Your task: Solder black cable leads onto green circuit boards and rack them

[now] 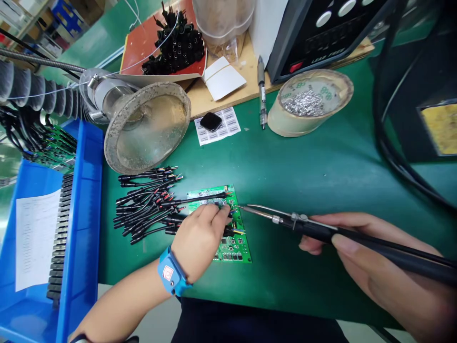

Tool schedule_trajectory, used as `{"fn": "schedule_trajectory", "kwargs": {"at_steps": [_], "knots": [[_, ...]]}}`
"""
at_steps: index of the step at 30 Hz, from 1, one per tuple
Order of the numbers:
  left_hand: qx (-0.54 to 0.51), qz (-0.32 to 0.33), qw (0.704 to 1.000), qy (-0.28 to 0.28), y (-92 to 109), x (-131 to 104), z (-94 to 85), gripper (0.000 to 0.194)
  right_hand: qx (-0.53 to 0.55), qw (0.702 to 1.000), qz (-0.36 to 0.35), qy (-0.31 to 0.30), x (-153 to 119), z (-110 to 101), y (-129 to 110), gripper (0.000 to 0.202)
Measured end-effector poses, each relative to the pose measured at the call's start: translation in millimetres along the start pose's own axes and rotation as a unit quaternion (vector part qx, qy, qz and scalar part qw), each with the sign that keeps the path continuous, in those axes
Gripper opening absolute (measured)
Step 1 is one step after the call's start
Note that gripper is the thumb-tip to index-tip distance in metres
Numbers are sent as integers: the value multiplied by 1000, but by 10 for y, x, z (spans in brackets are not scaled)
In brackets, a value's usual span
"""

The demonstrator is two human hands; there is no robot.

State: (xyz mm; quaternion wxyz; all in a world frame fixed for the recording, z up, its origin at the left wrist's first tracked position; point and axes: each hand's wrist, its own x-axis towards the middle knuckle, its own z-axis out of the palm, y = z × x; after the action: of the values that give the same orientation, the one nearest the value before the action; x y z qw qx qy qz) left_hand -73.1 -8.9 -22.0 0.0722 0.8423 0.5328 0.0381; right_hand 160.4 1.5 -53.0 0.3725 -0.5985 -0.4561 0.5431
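Left hand (200,238), blue wrist strap (170,276) on, presses fingertips down on a lead (203,197) laid across the green board (233,245), pinching it in place. Board lies flat on the green mat (321,166), centre-near. Right hand (374,257) closed around the black iron (357,238), pen-style; its tip (246,207) points left and sits at the board's right edge, just beside the left fingertips.

Loose black leads (143,209) with red and yellow ends lie in a heap just left of the board.

Containers:
- Blue bin (85,190), far left: green boards stacked at its far end, a row of black parts along its right wall, a printed sheet (34,238) in the near part.
- Round paper tub (310,102), far right of centre: silver solder scraps.
- Red tray (143,43), far: pile of black connectors (176,45).
- Clear jar (223,21), far: contents unclear.

Dusty fume funnel (148,126) tilts toward the mat. Pen (262,93) and label sheet (217,125) lie beyond the board.
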Motion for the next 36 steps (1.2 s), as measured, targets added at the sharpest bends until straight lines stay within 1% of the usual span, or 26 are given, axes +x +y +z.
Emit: {"fn": "schedule_trajectory", "kwargs": {"at_steps": [2,3,8,11,15,20,25,33,36], "knots": [[-27,-3,1000,3,-12,-10,16,28,21,999,3,-36,-11,-32,25,25],[-38,-6,999,4,-15,-11,21,27,25,999,2,-45,-15,-44,35,23],[-59,-30,998,15,-19,23,13,27,9,999,5,-49,-15,-39,48,24],[-41,-15,999,26,-32,43,7,26,-8,999,14,-44,-14,-24,32,25],[-3,21,998,52,-39,32,18,25,-38,998,-13,-40,-21,-19,12,22],[39,26,997,62,7,22,28,23,-51,997,-44,-27,-27,1,5,19],[59,35,995,73,27,42,27,20,-55,997,-42,-27,-20,17,-9,17],[76,43,995,56,20,80,-4,21,-59,996,-62,-32,-40,11,5,12],[89,47,994,47,21,86,-17,22,-29,999,-33,-25,-50,1,36,15]]}}
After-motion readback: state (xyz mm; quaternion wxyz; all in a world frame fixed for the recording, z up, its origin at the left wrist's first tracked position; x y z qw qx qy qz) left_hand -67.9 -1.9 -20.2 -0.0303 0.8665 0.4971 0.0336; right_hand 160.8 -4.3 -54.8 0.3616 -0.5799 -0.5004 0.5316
